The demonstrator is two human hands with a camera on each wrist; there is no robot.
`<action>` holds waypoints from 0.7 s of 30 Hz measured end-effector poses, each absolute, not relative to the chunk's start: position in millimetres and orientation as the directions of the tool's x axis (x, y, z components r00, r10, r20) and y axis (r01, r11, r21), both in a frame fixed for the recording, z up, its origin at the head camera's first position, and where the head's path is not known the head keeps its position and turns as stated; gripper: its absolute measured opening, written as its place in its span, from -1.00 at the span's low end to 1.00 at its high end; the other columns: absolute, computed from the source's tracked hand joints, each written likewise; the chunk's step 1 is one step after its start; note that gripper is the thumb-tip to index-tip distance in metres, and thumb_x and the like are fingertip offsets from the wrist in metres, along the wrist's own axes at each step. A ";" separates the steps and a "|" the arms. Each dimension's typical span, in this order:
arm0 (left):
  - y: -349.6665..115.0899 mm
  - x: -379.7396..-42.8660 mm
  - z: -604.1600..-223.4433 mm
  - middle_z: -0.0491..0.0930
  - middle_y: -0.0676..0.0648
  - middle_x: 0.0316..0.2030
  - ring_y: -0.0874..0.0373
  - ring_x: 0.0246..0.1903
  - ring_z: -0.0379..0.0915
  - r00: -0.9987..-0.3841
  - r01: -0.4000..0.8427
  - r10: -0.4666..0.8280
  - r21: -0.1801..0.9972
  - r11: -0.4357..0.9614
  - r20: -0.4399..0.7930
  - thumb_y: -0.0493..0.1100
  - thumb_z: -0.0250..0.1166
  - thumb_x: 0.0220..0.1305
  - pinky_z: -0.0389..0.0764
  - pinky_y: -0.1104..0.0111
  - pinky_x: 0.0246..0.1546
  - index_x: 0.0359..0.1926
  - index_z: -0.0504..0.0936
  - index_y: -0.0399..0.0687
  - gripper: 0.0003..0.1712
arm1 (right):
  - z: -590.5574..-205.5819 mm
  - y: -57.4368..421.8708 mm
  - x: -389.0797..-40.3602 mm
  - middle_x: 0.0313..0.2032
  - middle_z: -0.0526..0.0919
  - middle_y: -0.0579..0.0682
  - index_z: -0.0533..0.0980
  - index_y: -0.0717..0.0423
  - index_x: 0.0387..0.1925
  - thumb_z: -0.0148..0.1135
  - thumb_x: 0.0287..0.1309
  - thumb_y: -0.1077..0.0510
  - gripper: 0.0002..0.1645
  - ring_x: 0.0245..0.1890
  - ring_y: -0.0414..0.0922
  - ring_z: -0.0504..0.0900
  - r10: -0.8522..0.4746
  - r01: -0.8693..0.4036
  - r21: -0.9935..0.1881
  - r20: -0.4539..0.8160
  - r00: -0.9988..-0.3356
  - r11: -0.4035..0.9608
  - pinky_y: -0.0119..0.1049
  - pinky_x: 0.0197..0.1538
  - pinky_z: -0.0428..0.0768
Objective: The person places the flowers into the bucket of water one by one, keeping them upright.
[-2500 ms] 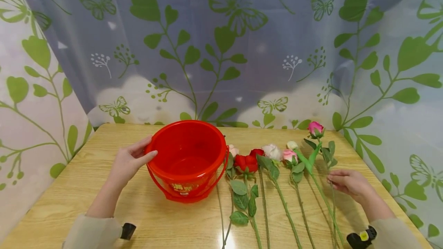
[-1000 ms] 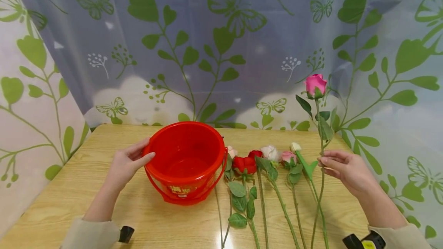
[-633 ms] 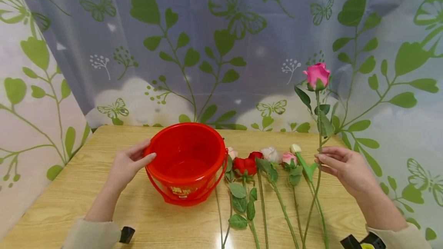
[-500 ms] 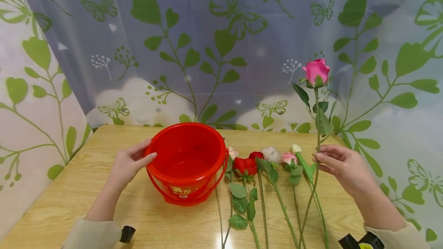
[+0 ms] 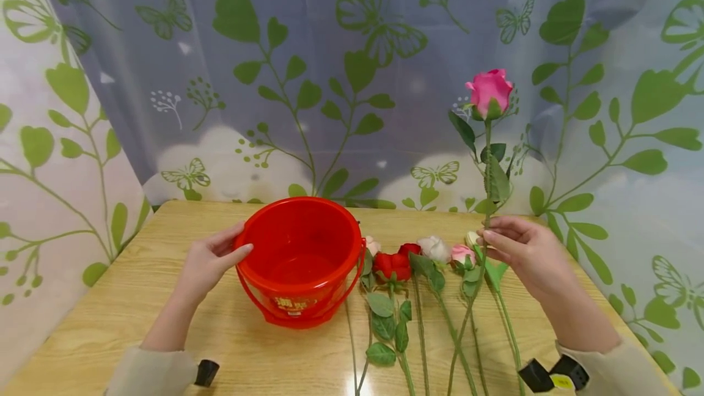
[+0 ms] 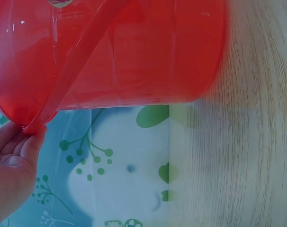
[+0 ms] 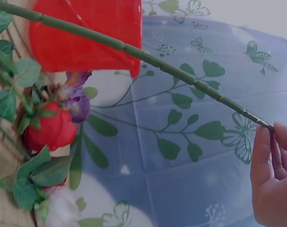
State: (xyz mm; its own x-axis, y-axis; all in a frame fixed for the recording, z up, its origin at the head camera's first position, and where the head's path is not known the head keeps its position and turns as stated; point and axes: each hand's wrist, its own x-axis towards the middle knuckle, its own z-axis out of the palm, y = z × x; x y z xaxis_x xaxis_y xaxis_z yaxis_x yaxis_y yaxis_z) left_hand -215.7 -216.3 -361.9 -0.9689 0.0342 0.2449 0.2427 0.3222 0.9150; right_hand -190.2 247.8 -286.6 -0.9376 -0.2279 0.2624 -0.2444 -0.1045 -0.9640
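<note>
The fingers of the left hand (image 5: pixel 206 258) hold the near-left rim of the red bucket (image 5: pixel 308 304), thumb laid over the edge; the left wrist view shows them touching the end of its red handle (image 6: pixel 75 66). Below and to the right of those fingers, the bucket's front wall carries gold characters (image 5: pixel 289 304), too blurred to read with certainty, above a small white sticker (image 5: pixel 294 314) whose print is illegible. The fingers of the right hand (image 5: pixel 530 255) pinch the stem of the bright pink rose (image 5: pixel 489 93), its bloom upright well above them and its stem slanting down to the left below. Just beside the thumb lies a white tulip (image 5: pixel 472 239); farther left of these fingers, on the worktop (image 5: pixel 264 359), come a light pink rose (image 5: pixel 462 255), a white rose (image 5: pixel 434 249) and a red flower (image 5: pixel 393 266), the last nearer the bucket. Behind the right fingers, at the sleeve, a black wrist device (image 5: pixel 572 371) bears a yellow label (image 5: pixel 561 382), its writing too small to make out.
</note>
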 end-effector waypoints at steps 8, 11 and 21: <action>-216.2 -216.0 -362.4 0.34 -0.23 0.10 -0.04 0.03 0.33 -0.968 0.247 0.035 0.919 0.308 0.248 -0.12 0.30 0.07 0.49 0.50 -0.20 0.17 0.32 -0.29 -0.33 | -273.0 229.9 -194.5 -0.37 0.58 -0.03 0.52 0.17 -0.33 0.09 0.11 0.35 -0.89 -0.33 -0.20 0.57 -0.218 -0.237 -0.956 0.271 -0.938 -0.170 -0.39 -0.25 0.57; -216.5 -217.1 -363.3 0.35 -0.22 0.10 -0.03 0.03 0.33 -0.966 0.253 0.035 0.919 0.303 0.255 -0.12 0.30 0.06 0.48 0.50 -0.20 0.17 0.32 -0.29 -0.33 | -266.8 224.2 -197.0 -0.40 0.60 -0.03 0.55 0.16 -0.35 0.09 0.10 0.37 -0.86 -0.35 -0.19 0.58 -0.219 -0.250 -0.935 0.307 -0.926 -0.252 -0.38 -0.28 0.57; -218.2 -218.2 -364.1 0.35 -0.21 0.10 0.02 0.00 0.36 -0.964 0.265 0.044 0.918 0.296 0.263 -0.12 0.30 0.06 0.49 0.50 -0.21 0.17 0.33 -0.29 -0.34 | -244.4 210.7 -207.9 -0.40 0.61 0.06 0.54 0.26 -0.38 0.07 0.06 0.46 -0.85 -0.37 -0.12 0.60 -0.159 -0.262 -0.833 0.380 -0.911 -0.487 -0.37 -0.32 0.58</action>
State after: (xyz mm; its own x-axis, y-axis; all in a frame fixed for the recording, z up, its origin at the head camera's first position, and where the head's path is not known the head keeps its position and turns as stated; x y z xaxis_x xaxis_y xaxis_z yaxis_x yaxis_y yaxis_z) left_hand -218.2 -218.2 -364.1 -0.9637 0.0443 0.2634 0.2645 0.2957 0.9179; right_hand -207.9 210.7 -244.4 -0.9113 -0.1589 0.3798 -0.2625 -0.4866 -0.8333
